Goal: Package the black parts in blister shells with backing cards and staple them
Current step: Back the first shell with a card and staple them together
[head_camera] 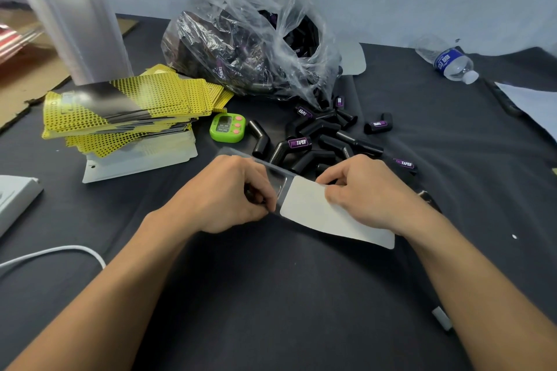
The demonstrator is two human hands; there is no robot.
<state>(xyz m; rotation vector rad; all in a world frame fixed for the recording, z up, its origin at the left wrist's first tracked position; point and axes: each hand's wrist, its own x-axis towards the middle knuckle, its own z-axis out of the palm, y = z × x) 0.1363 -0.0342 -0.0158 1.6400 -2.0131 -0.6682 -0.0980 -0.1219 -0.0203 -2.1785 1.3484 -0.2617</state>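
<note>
- Fingers (256, 187) of the left hand (232, 193) curl round the near end of a clear plastic blister shell (278, 179); the right hand (370, 190) pinches a plain white backing card (328, 215) with bent fingers; the card's left end meets the shell, both held low over the dark cloth-covered table (271, 295)
- Loose black elbow-shaped parts (319, 135) lie just beyond the hands; purple labels on several read "PROTAPER" in white
- Behind them, a crumpled clear plastic bag (250, 48) holds more such parts; only "TAPER" shows through the film
- At the left sits a stack of yellow black-dotted cards (129, 108); a green digital timer with pink buttons (226, 127) sits beside it
- A clear water bottle with a blue label (449, 62) lies far right; its print is unreadable
</note>
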